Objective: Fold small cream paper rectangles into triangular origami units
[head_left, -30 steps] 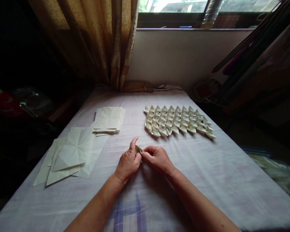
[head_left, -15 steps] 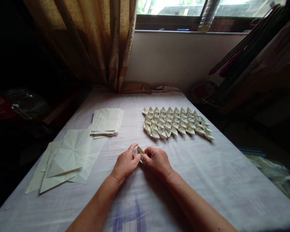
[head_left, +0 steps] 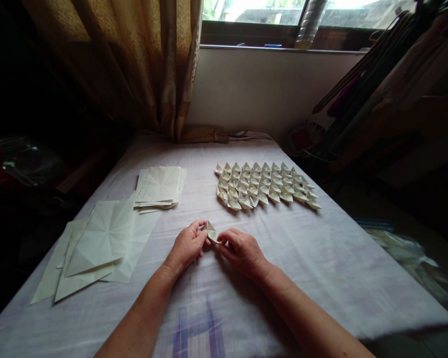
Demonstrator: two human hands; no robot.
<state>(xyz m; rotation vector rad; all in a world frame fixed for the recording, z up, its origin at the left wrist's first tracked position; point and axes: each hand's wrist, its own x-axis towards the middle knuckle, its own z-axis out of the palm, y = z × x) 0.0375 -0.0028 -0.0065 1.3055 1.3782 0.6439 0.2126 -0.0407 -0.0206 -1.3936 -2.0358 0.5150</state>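
Observation:
A small folded paper boat is between my two hands, just above the cloth-covered table. My left hand is closed on its left side, fingers behind and thumb in front. With thumb and fingertips, my right hand pinches the boat's lower right corner. Beyond my hands, several rows of matching paper boats stand packed close together. To the left lie a stack of square paper sheets and larger creased sheets, overlapping one another.
A pale patterned cloth covers the table, whose right edge drops off beside a plastic bag. A gold curtain hangs to the table's back edge. Behind it are a wall and a window with a bottle on the sill.
The paper boat has turned more open toward me between my fingers. My right hand has shifted its hold to the boat's lower corner. The whole view has moved slightly.

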